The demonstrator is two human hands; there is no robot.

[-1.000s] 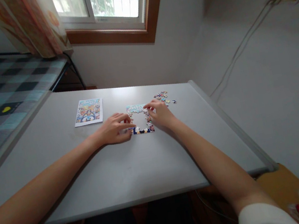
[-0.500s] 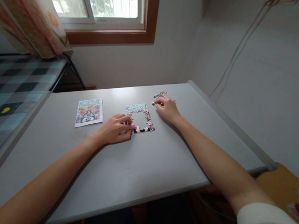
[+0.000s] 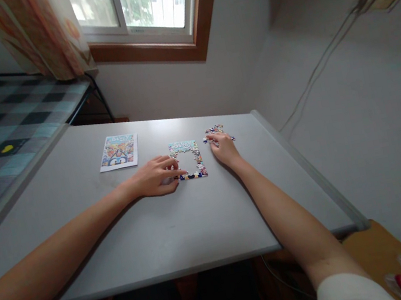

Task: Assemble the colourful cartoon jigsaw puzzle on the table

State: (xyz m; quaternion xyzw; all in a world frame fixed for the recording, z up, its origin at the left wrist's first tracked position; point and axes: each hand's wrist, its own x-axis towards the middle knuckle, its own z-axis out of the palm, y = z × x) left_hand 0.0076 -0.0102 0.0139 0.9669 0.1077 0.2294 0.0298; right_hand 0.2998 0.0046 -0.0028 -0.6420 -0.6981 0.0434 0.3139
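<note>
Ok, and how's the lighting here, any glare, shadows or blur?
Head view: the window is washed out, with glare on the far side of the table; head view: a shadow beneath the left forearm, and loose puzzle pieces lacking fine detail.

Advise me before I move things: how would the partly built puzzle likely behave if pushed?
The partly built puzzle could buckle or come apart, since it forms only a narrow ring around an open middle. It is probably light, being thin and flat. It may slide easily, as the table looks smooth.
</note>
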